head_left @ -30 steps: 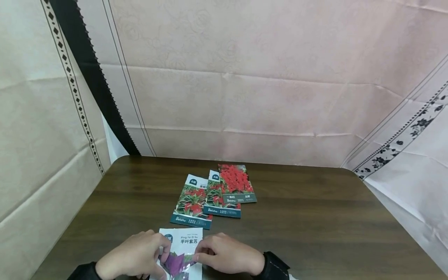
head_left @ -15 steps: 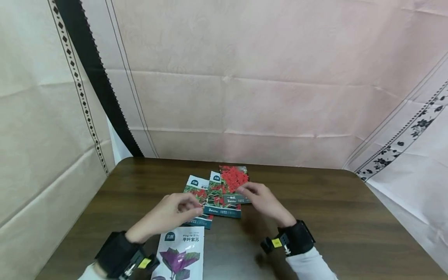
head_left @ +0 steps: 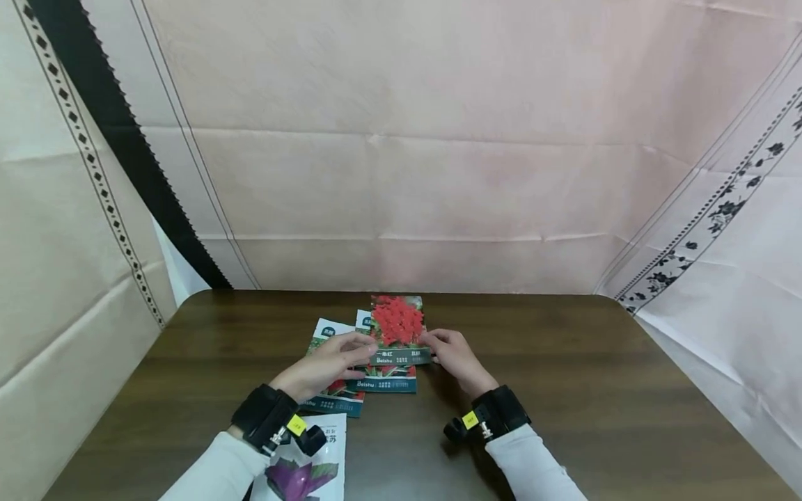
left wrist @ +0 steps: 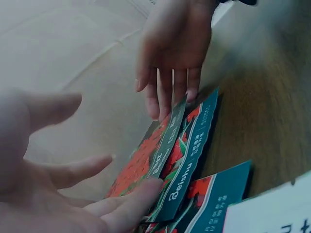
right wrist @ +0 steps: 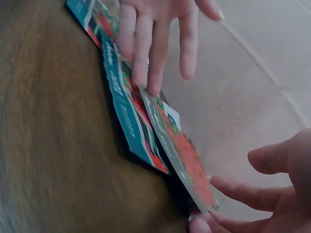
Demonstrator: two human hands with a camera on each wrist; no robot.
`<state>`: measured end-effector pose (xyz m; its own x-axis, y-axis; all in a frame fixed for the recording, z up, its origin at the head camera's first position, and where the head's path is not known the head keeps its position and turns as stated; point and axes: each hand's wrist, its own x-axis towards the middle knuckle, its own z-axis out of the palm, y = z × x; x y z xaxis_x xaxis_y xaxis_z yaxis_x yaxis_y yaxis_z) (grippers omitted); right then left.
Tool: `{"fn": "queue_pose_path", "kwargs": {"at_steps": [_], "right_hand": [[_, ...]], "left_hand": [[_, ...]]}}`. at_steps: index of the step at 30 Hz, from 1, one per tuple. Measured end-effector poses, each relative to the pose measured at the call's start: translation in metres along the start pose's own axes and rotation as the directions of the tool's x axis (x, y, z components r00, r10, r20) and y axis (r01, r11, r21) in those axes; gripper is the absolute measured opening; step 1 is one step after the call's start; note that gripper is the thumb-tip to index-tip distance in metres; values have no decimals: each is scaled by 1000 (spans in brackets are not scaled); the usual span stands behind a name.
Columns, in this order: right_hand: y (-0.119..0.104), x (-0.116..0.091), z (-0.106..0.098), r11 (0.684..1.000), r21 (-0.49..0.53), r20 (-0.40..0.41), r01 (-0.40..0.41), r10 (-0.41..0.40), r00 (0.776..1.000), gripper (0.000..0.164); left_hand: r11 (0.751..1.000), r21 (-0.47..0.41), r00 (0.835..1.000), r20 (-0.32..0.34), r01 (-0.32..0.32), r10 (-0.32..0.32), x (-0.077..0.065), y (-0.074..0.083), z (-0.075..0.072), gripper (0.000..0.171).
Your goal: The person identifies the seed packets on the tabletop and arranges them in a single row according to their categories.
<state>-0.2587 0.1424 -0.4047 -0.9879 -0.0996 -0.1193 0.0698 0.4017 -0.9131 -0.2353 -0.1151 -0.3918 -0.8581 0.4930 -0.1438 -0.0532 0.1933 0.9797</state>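
Note:
A seed packet with red flowers (head_left: 397,323) lies on top of a second red-flower packet (head_left: 391,383), whose lower band shows beneath it. My left hand (head_left: 328,369) reaches over a third packet (head_left: 335,405), fingertips at the top packet's left edge. In the left wrist view its thumb stands apart from the packets. At the top packet's right edge are the fingers of my right hand (head_left: 457,362); the right wrist view has them touching its lower corner, thumb apart. A white packet with a purple-leaved plant (head_left: 297,480) lies nearer, partly hidden by my left wrist.
The packets lie on a brown wooden table (head_left: 564,390) with rounded far corners. Pale patterned cloth (head_left: 438,209) hangs behind it and on both sides. Black camera straps circle both wrists.
Both hands have left the white packet and moved forward to the red-flower packets. They have come to either side of the top one. The head view has shifted slightly.

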Motion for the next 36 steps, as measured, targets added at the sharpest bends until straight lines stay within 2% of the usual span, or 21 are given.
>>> {"fn": "queue_pose_path", "kwargs": {"at_steps": [3,10,13,15,17,20,23,25,28,30,32,36], "right_hand": [[-8,0,4,1000,23,16,13,-14,1000,35],[-20,-8,8,999,27,46,43,-45,998,32],[-24,-14,7,996,53,110,65,-71,991,34],[-28,-19,8,995,67,157,69,-79,984,34],[-30,-25,10,995,77,197,65,-79,977,33],[-33,-36,11,995,58,220,83,-94,971,30],[-30,-50,8,993,2,259,115,-111,959,28],[-28,-61,6,986,-68,315,154,-125,941,27],[-26,-79,7,967,-146,433,207,-125,893,28],[-26,-90,12,955,-180,496,236,-119,860,28],[-28,-99,18,951,-193,533,241,-105,840,28],[-31,-111,29,940,-222,556,260,-97,826,25]], "left_hand": [[1000,-16,998,-67,-1,-1,0,0,-3,55],[997,76,987,-162,0,13,-3,1,-7,50],[996,87,978,-206,-9,27,-6,1,-9,46],[994,104,977,-212,-10,33,-10,2,-9,42],[991,132,981,-193,-8,34,-17,4,-9,39],[980,200,993,-112,-24,47,-33,9,-6,37],[948,308,996,-15,-83,92,-55,11,2,34],[913,386,991,45,-131,123,-70,12,8,30],[878,448,984,118,-170,131,-93,9,17,25],[884,441,984,147,-158,102,-107,5,21,22],[903,415,987,154,-108,47,-118,0,25,21],[924,382,989,130,19,-74,-131,-11,32,16]]}}
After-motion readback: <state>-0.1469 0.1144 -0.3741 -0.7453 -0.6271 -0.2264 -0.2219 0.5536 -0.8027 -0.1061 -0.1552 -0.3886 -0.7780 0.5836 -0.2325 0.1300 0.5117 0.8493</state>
